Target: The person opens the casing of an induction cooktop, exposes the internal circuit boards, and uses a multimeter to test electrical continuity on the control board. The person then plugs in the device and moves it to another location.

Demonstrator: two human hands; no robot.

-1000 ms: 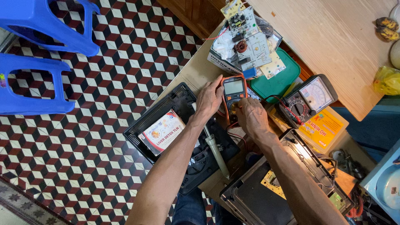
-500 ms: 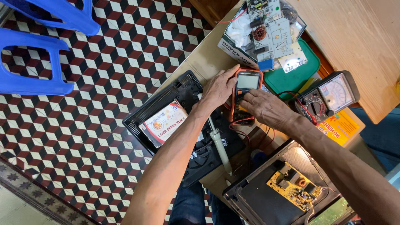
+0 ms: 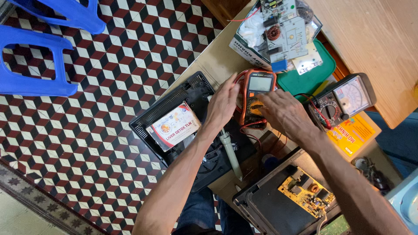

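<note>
My left hand (image 3: 223, 103) rests open against the left edge of the orange meter (image 3: 257, 98), which lies flat on the table (image 3: 217, 61) between a black tray (image 3: 191, 91) and a green lid (image 3: 311, 76). My right hand (image 3: 285, 114) lies over its lower half, fingers (image 3: 266, 98) on the dial; whether they pinch it I cannot tell. The meter looks light and stiff, with a rubbery shell that should grip well; its screen is the fragile part, so the sides are the place to hold. Red leads (image 3: 254, 127) trail below and could snag.
</note>
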